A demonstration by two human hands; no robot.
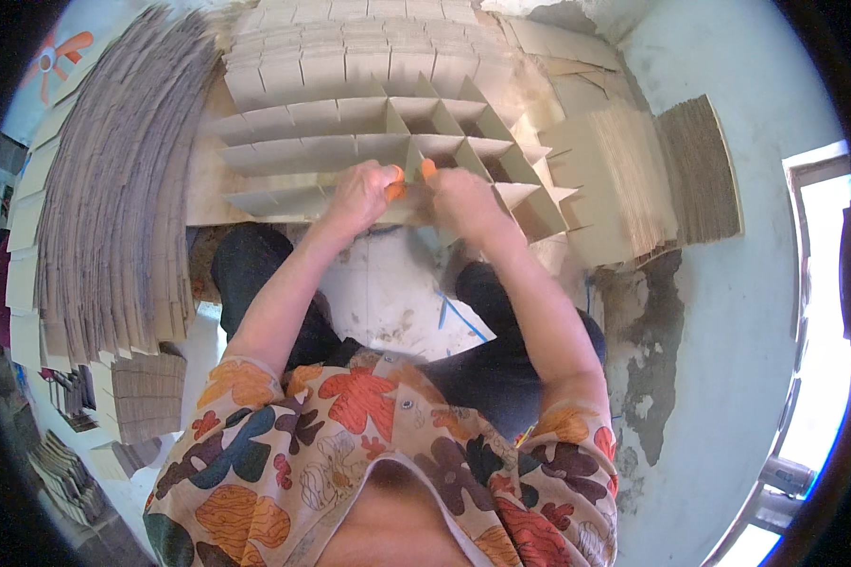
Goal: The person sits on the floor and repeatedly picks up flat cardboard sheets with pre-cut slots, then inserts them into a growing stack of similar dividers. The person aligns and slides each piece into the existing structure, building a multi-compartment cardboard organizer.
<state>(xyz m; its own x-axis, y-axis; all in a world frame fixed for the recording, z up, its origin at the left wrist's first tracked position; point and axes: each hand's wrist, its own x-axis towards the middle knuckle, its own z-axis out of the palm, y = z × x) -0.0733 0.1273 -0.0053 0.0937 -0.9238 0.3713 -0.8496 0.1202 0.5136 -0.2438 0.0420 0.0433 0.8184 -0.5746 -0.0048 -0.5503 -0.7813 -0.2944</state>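
A partition grid of slotted cardboard strips stands on edge in front of me, its cross pieces fitted at the right and forming square cells. My left hand is closed at the nearest long strip, with an orange cover on a fingertip. Beside it, my right hand is closed near a cross strip, and it too has an orange fingertip cover. A small gap lies between the two hands. Slight blur and the fingers themselves hide the exact grip points.
Tall stacks of slotted cardboard fill the left side. More strips stand in rows behind the grid. At the right, a stack of cardboard pieces leans near the pale blue wall. My legs are below the grid's near edge.
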